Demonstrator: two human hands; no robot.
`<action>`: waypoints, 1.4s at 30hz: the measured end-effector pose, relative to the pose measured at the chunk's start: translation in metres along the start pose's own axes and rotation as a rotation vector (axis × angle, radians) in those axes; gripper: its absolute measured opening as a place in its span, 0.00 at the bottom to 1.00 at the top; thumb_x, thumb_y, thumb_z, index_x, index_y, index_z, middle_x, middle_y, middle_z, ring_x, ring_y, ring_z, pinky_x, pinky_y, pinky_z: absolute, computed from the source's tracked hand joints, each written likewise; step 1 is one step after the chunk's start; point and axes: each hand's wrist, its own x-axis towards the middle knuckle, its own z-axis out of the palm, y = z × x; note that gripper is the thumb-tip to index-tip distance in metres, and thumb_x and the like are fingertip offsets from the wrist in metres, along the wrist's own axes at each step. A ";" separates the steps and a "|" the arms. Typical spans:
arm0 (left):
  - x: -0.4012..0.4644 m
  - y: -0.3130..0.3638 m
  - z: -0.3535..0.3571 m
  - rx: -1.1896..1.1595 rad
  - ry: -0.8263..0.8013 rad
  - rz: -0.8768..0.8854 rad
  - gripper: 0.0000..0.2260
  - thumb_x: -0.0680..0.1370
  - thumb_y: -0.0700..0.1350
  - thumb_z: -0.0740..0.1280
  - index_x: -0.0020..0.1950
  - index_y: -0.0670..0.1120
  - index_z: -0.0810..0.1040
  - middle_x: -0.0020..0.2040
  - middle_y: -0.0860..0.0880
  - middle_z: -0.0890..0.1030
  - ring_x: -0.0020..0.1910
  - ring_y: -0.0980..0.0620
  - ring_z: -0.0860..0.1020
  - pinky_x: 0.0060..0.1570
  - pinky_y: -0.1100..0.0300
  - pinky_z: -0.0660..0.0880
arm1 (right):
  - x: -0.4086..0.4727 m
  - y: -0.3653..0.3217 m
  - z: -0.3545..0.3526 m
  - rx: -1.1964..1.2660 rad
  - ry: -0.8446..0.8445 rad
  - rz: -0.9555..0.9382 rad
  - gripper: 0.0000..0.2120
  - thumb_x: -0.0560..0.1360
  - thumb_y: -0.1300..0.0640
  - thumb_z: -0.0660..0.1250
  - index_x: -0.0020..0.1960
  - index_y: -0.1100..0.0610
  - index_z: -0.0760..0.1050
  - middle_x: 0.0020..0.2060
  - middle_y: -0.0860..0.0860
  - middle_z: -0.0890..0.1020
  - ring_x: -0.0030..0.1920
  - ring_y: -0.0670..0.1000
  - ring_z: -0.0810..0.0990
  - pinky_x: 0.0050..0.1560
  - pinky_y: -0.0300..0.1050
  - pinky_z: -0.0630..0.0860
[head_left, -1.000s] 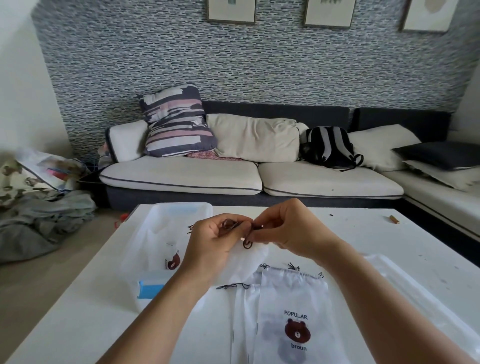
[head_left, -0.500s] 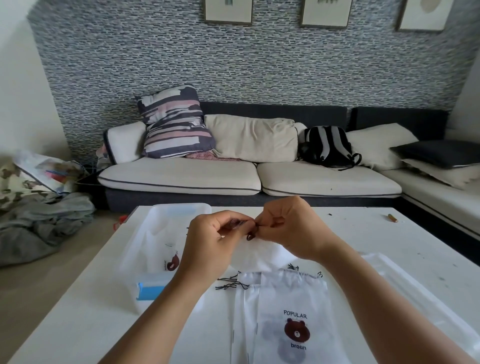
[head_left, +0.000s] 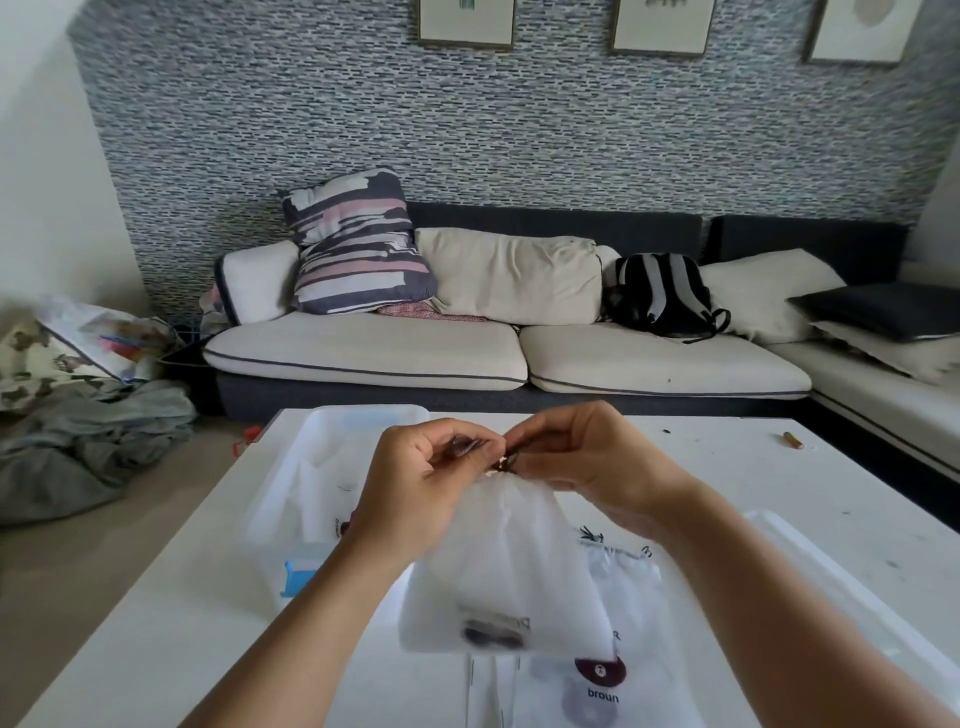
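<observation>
A translucent white drawstring bag (head_left: 511, 571) hangs above the white table (head_left: 171, 613), its gathered neck held between both hands. My left hand (head_left: 421, 488) pinches the dark drawstring at the neck from the left, and my right hand (head_left: 587, 462) pinches it from the right, fingertips nearly touching. A dark print shows faintly through the bag's lower part. Flat on the table under it lie more such bags (head_left: 623, 670), the top one printed with a brown bear and "broun".
A clear plastic box (head_left: 311, 483) with a blue latch stands on the table to the left, bags inside. A clear lid (head_left: 852, 587) lies to the right. A small brown object (head_left: 793, 440) lies far right. Beyond the table is a sofa (head_left: 509, 358) with cushions and a backpack (head_left: 660, 293).
The bag has risen off the table and now hangs from the pinched neck, which is drawn tight. Both hands stay together at about the same place.
</observation>
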 end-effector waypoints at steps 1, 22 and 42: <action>-0.001 0.000 0.000 -0.036 -0.005 -0.019 0.02 0.74 0.38 0.74 0.43 0.44 0.86 0.38 0.50 0.86 0.39 0.56 0.83 0.43 0.67 0.77 | 0.000 0.000 0.002 -0.016 0.014 0.010 0.08 0.73 0.72 0.72 0.51 0.66 0.82 0.44 0.61 0.86 0.41 0.50 0.84 0.44 0.39 0.79; -0.003 0.005 0.004 -0.158 -0.005 -0.092 0.04 0.71 0.41 0.74 0.44 0.41 0.85 0.38 0.47 0.86 0.38 0.54 0.82 0.42 0.67 0.77 | 0.001 -0.003 -0.009 0.012 0.002 -0.114 0.13 0.70 0.69 0.70 0.54 0.60 0.83 0.41 0.62 0.78 0.44 0.56 0.77 0.51 0.47 0.73; -0.003 0.004 0.006 -0.025 0.140 0.061 0.07 0.74 0.35 0.73 0.44 0.47 0.84 0.39 0.51 0.86 0.40 0.55 0.84 0.45 0.67 0.77 | -0.003 -0.016 -0.002 0.378 -0.018 0.159 0.22 0.66 0.70 0.73 0.59 0.60 0.79 0.49 0.55 0.83 0.39 0.50 0.84 0.39 0.39 0.81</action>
